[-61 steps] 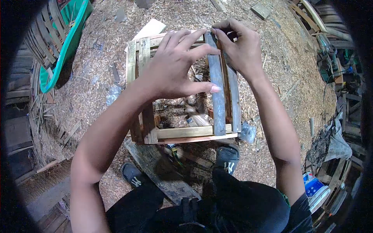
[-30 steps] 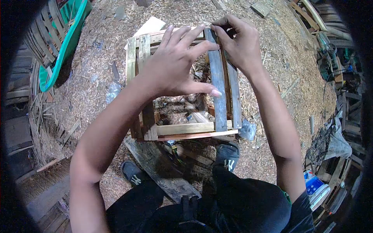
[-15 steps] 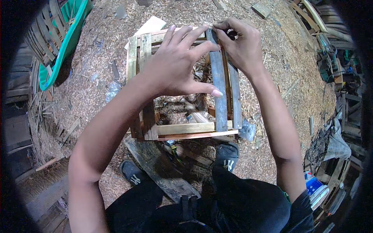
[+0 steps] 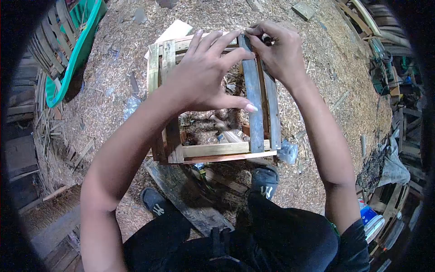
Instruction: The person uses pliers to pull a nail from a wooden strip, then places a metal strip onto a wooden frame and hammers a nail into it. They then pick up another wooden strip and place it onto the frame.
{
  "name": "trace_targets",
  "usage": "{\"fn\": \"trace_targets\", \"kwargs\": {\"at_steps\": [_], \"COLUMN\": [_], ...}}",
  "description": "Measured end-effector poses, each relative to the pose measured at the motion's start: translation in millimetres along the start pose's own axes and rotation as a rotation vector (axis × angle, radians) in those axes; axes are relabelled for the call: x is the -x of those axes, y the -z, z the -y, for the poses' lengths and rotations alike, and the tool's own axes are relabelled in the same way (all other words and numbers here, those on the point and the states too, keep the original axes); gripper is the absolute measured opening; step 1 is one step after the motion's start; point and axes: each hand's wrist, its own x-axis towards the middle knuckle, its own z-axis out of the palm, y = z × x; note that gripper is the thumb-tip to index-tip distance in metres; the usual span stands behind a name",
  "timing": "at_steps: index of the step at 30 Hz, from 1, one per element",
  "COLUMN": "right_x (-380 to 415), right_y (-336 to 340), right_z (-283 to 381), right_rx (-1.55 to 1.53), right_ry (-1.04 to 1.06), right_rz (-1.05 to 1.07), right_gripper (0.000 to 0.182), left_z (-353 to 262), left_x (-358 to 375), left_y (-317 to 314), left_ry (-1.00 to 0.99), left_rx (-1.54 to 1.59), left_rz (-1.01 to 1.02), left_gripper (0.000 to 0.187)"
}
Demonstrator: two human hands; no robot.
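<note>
At wooden frame (image 4: 215,150) | left hand (image 4: 201,77) splayed (palm-down) | right hand (image 4: 283,51) pinched

A floor strewn with pale wood shavings (image 4: 344,122) carries a squarish grey-brown wooden block (image 4: 303,10) near the upper edge and a crumpled clear plastic bag (image 4: 288,152) right of centre. At upper left stands a bright green plastic tub (image 4: 86,43), with thin, curved wooden slats (image 4: 54,29) inside it. A crumpled grey cloth (image 4: 393,167) lies at right, above a partly hidden blue-and-white container (image 4: 369,217).
</note>
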Motion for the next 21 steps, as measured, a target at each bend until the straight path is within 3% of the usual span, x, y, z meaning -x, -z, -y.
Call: {"fn": "trace_targets", "kwargs": {"at_steps": [12,21], "right_x": [3.2,4.9], "right_y": [1.6,-0.1], "right_z": [3.8,11.2], "right_rx": [-0.003,-0.080], "right_ry": [-0.063,-0.093], "right_rz": [0.037,-0.056], "right_gripper": [0.014,0.010], "left_z": [-2.8,-2.7], "left_x": [0.0,2.7], "left_y": [2.2,1.9], "left_ry": [0.007,0.000], "left_rx": [-0.016,-0.014], "left_rz": [0.010,-0.002], "left_gripper": [0.095,0.095]}}
